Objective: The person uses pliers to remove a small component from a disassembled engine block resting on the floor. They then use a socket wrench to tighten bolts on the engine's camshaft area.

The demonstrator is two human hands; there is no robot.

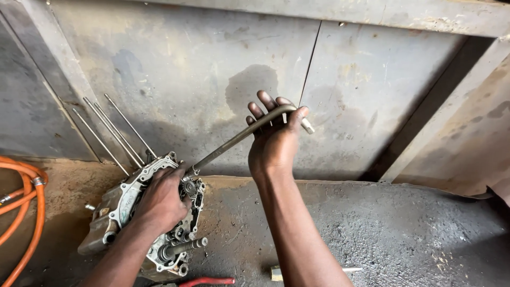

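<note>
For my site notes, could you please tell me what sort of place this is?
Probably a repair workshop for small engines: an opened engine case lies on a grimy concrete floor, an orange hose is coiled beside it, and stained metal sheets form the wall.
</note>
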